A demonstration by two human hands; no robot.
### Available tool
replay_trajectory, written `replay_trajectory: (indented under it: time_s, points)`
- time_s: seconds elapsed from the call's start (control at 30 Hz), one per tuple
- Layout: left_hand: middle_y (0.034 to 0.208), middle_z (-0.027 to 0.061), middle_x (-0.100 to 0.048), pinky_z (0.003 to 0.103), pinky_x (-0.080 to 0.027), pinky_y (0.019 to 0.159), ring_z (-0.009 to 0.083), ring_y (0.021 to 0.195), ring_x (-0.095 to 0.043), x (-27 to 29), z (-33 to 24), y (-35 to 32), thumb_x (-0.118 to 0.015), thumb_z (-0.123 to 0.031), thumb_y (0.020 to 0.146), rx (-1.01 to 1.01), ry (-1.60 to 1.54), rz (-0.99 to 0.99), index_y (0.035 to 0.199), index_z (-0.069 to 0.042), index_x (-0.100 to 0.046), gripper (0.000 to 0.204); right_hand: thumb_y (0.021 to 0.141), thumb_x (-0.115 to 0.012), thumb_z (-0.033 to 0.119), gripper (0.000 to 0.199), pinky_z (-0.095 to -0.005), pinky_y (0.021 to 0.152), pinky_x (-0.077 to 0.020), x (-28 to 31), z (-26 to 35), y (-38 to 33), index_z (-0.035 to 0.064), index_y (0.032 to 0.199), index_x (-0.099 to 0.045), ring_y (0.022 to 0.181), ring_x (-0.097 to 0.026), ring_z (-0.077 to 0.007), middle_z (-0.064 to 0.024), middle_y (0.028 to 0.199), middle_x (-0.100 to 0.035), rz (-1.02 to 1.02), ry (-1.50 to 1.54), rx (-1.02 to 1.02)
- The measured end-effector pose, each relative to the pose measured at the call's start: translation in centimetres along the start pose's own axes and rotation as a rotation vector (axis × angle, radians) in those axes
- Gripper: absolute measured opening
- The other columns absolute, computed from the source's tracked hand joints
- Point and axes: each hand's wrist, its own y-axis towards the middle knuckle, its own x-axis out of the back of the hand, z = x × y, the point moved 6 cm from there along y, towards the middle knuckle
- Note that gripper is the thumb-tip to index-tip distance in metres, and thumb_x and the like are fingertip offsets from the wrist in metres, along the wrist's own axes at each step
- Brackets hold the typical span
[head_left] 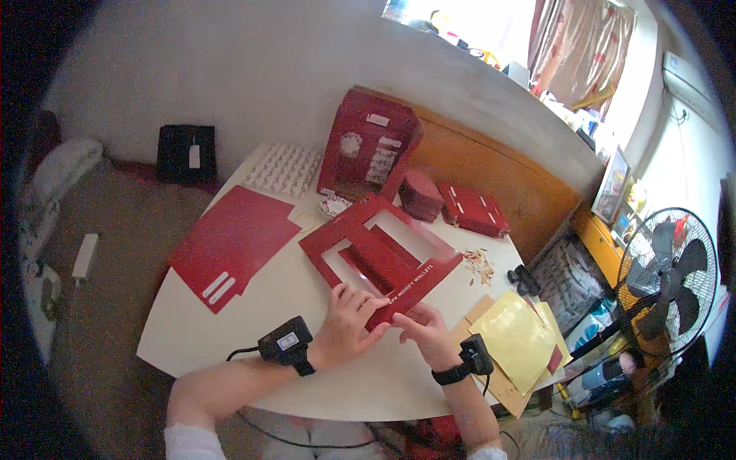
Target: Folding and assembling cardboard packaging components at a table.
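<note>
In front of me on the table is a red cardboard box [399,268] with two cut-out windows and white printing along its near side. Over its near left edge lies my left hand [349,322], fingers stretched out and thumb pointing right. My right hand [423,328] is at the near corner, its thumb and fingers closed on the cardboard edge there; its fingertips are partly hidden. Both hands are close together and touching the box. Flat red cardboard sheets [245,230] lie to the left, with two white slots in one near corner.
An open red box [368,142] stands at the back beside a white tray of small pieces [284,169]. Stacked red pieces [420,195] and a red bundle [475,208] sit behind. Small scraps [480,267] and yellow envelopes [521,333] lie right; a fan [668,280] stands beyond.
</note>
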Motion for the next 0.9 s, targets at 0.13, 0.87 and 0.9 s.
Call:
replay_trajectory:
  time_s: [0.13, 0.87, 0.9]
  points:
    - [0.102, 0.0112, -0.055, 0.051, -0.028, 0.099, 0.029, 0.103, -0.049, 0.4, -0.1, 0.1, -0.064, -0.028, 0.081, 0.033, 0.0, -0.02, 0.115, -0.004, -0.053, 0.044, 0.09, -0.062, 0.013, 0.02, -0.0191, 0.051, -0.0384, 0.3, -0.4, -0.1, 0.0031, 0.107, -0.06, 0.062, -0.057, -0.0084, -0.0032, 0.078, -0.064, -0.031, 0.013, -0.045]
    - [0.1, 0.0116, -0.056, 0.048, -0.032, 0.099, 0.03, 0.099, -0.052, 0.7, -0.3, -0.3, -0.067, -0.027, 0.075, -0.039, -0.288, -0.106, 0.11, -0.004, -0.057, 0.043, 0.091, -0.062, 0.024, 0.021, -0.0198, 0.041, -0.033, -1.8, -1.9, -1.4, 0.0044, 0.097, -0.061, 0.047, -0.048, -0.0061, 0.0011, 0.068, -0.058, 0.071, 0.108, -0.243]
    - [0.1, 0.0116, -0.057, 0.048, -0.032, 0.099, 0.03, 0.099, -0.053, 0.6, -0.3, -0.3, -0.066, -0.027, 0.075, -0.049, -0.292, -0.098, 0.11, -0.004, -0.056, 0.043, 0.092, -0.06, 0.022, 0.02, -0.0195, 0.04, -0.0315, -1.8, -2.0, -1.3, 0.0035, 0.1, -0.059, 0.043, -0.044, -0.0059, 0.0015, 0.063, -0.054, 0.071, 0.11, -0.225]
